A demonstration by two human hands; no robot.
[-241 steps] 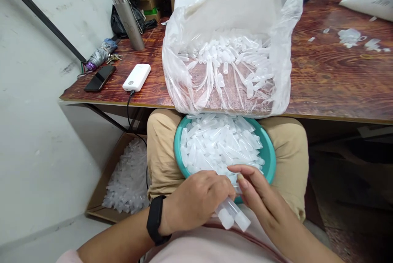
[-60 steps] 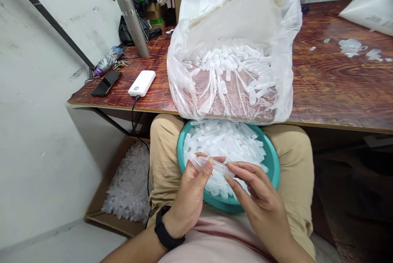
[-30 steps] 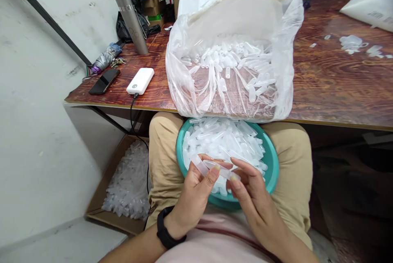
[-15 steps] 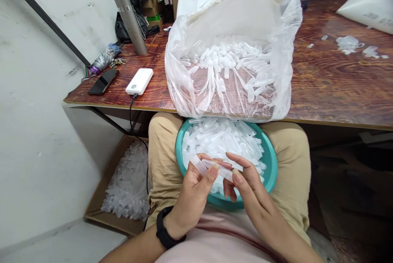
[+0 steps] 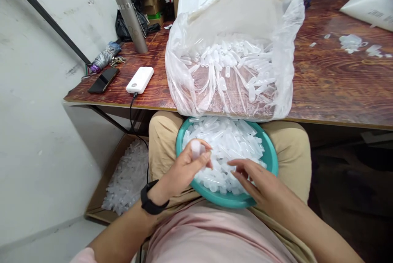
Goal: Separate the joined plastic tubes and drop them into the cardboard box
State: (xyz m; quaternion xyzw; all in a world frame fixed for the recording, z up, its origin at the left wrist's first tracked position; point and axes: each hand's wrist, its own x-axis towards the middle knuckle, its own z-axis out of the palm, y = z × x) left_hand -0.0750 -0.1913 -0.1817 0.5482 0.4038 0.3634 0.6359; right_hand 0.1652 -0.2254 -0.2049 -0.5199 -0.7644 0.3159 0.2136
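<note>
Left hand [image 5: 184, 166] closed around a clear plastic tube [image 5: 196, 148] at the teal bowl's [image 5: 270, 154] nine o'clock rim, right hand [image 5: 256, 183] open at five o'clock with fingers spread on the heaped tubes [image 5: 229, 140], big plastic bag [image 5: 233, 41] at twelve o'clock on the wooden table [image 5: 337, 82].

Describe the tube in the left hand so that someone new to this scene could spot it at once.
Find the teal bowl on the person's lap, heaped with translucent plastic tubes. At its left rim the left hand grips one tube in its fingers. It alone is lifted off the heap, end toward the camera.
</note>
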